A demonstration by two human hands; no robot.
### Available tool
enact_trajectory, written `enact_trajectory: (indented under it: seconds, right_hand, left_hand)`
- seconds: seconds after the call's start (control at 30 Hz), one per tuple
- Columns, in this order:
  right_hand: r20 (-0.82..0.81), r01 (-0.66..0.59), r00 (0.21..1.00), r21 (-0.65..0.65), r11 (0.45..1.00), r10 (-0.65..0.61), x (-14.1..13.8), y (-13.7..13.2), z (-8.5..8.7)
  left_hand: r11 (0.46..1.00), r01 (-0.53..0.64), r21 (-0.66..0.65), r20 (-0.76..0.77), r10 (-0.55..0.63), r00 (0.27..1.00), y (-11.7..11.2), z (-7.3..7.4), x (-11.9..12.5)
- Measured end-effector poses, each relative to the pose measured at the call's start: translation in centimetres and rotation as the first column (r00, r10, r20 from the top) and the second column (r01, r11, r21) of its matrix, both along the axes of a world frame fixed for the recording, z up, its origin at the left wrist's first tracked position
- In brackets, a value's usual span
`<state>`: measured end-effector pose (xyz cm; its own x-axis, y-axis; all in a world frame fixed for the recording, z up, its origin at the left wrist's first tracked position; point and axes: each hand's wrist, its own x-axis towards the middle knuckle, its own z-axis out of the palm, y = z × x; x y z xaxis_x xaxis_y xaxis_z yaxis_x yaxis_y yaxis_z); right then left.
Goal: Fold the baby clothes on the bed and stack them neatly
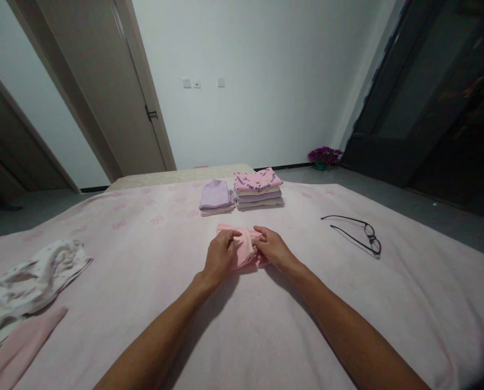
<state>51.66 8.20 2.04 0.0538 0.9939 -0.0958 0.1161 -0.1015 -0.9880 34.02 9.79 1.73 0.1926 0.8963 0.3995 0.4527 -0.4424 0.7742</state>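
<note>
The pink-covered bed (136,292) carries the pink cloth (245,248) midway across, nearer its far edge. Your left hand (221,252) and right hand (275,249) both grasp it; keep the folds flat and even. There's room toward the right edge, up to the glasses (371,238); a lavender stack (216,196) sits just beyond.

Two bare human hands, a left hand (218,254) and a right hand (275,249), have slim fingers, rounded at the tips. Just behind the fingers, the backs of the hands are bare and smooth in outline. Farther back come narrow, bare wrists, then the left forearm (156,336) and right forearm (343,319), also bare, each slender near the wrist and thickening evenly with distance from the fingers. Finer details, such as nails and creases, are too small to tell.
</note>
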Motion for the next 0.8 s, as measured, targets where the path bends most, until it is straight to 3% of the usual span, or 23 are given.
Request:
enact_trajectory:
  seconds: [0.1, 0.17, 0.27, 0.37, 0.53, 0.67, 0.8]
  right_hand:
    - [0.003, -0.057, 0.998, -0.034, 0.998, 0.057, 0.1, -0.2, 0.1]
    - [0.099, -0.071, 0.993, 0.033, 0.997, 0.068, 0.0, -0.2, -0.2]
    - [0.354, -0.048, 0.935, 0.171, 0.984, -0.016, -0.3, 0.0, -0.8]
    - [0.493, -0.035, 0.865, 0.244, 0.969, -0.092, -0.1, 0.3, -0.7]
    - [0.548, 0.005, 0.823, 0.255, 0.967, -0.149, 1.3, 0.4, -0.1]
    - [0.623, -0.001, 0.765, 0.25, 0.968, -0.161, 2.2, 0.1, -0.4]
    - [0.701, -0.036, 0.697, 0.243, 0.969, -0.15, 2.5, -0.1, -0.8]
  left_hand:
    - [1.0, 0.006, -0.027, -0.022, -0.007, 1.0, -0.3, -1.0, 0.2]
    - [0.997, 0.026, -0.067, 0.028, -0.024, 0.999, -0.4, -1.6, 0.5]
    - [0.996, 0.052, -0.079, 0.116, -0.042, 0.992, -0.6, -1.8, 0.7]
    - [0.999, 0.036, -0.04, 0.115, -0.032, 0.993, -0.8, -1.3, 0.4]
    - [0.995, 0.039, 0.092, -0.152, -0.025, 0.988, -0.8, -1.7, 0.6]
    - [0.987, 0.098, 0.13, -0.461, -0.027, 0.887, -0.8, -2.9, 1.3]
    - [0.983, 0.112, 0.148, -0.6, -0.001, 0.8, -1.3, -3.5, 1.9]
